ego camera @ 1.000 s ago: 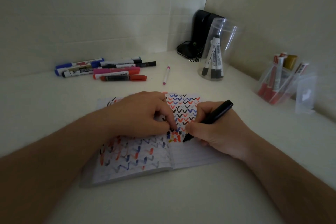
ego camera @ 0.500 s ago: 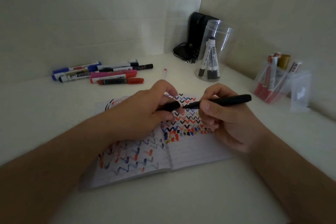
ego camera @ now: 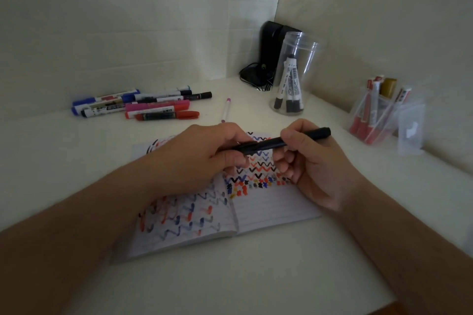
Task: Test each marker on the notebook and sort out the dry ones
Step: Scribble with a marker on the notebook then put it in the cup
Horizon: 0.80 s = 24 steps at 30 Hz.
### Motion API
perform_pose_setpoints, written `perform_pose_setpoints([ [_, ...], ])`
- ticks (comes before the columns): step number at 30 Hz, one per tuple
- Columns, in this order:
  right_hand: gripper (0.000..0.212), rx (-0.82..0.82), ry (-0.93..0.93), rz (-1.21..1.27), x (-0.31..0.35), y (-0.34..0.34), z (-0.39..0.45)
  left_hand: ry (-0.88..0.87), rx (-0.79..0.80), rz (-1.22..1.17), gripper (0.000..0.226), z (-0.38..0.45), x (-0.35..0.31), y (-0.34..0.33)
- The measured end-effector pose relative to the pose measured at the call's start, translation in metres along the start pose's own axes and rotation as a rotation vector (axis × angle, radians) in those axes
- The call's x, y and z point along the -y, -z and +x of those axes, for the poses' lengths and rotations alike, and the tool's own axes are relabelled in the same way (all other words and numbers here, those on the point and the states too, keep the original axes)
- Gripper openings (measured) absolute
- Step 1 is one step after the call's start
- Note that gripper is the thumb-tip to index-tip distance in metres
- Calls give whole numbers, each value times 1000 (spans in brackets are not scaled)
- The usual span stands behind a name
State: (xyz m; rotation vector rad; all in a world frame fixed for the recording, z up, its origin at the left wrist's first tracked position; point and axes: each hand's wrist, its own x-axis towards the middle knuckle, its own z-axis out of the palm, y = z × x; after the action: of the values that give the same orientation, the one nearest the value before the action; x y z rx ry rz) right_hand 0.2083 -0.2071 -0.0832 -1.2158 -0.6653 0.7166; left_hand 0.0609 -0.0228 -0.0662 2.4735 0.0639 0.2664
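Note:
An open notebook (ego camera: 271, 210) covered in red, blue and black zigzag test marks lies on the white desk. Above it my right hand (ego camera: 317, 163) grips a black marker (ego camera: 304, 137) held level. My left hand (ego camera: 202, 153) pinches the marker's black cap (ego camera: 239, 148), which sits over the marker's tip. A row of several markers (ego camera: 143, 106) lies at the back left, and a thin pink-tipped pen (ego camera: 226, 110) lies alone behind the notebook.
A clear round jar (ego camera: 294, 77) with black-capped markers stands at the back near a black device (ego camera: 268, 54) with cables. A clear plastic holder (ego camera: 376, 112) with red markers stands at the right against the wall. Walls close off the back and right.
My right hand lifted the marker off the page and turned it level. My left hand left the notebook and brought the cap onto the marker's tip.

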Motion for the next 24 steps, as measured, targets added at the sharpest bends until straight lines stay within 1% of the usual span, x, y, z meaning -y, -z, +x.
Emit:
perform_pose_setpoints([
  [2, 17, -21, 10, -26, 8, 1, -6, -23, -38, -19, 24, -2, -7, 2],
  [3, 15, -16, 17, -12, 14, 1, -9, -33, -65, -55, 27, -4, -11, 3],
  [5, 3, 12, 33, 62, 27, -1, -19, -24, -108, -175, 29, -9, -20, 7],
  [7, 11, 24, 61, 100, 37, -5, -32, -9, -111, -249, 30, -13, -31, 13],
  [8, 13, 15, 79, 93, 41, -7, -40, -10, -103, -249, 30, -16, -38, 16],
  [10, 9, -22, 110, 81, 47, -12, -57, -27, -92, -212, 30, -22, -54, 17],
  [12, 6, -72, 116, 135, 49, -15, -78, -56, -108, -146, 31, -31, -76, 10],
  [14, 8, -117, 121, 243, 49, -16, -100, -103, -173, -120, 31, -43, -96, -6],
  [17, 17, -164, 153, 347, 47, -8, -135, -149, -272, -127, 29, -57, -126, -37],
  [20, 11, -193, 153, 370, 45, 6, -170, -209, -350, -109, 25, -59, -150, -65],
  [22, 26, -189, 173, 345, 47, 19, -191, -247, -352, -145, 27, -54, -163, -79],
  [23, 33, -195, 194, 307, 49, 27, -201, -253, -331, -195, 26, -51, -168, -86],
  [24, 35, -212, 219, 248, 52, 35, -210, -239, -294, -290, 26, -49, -174, -94],
])
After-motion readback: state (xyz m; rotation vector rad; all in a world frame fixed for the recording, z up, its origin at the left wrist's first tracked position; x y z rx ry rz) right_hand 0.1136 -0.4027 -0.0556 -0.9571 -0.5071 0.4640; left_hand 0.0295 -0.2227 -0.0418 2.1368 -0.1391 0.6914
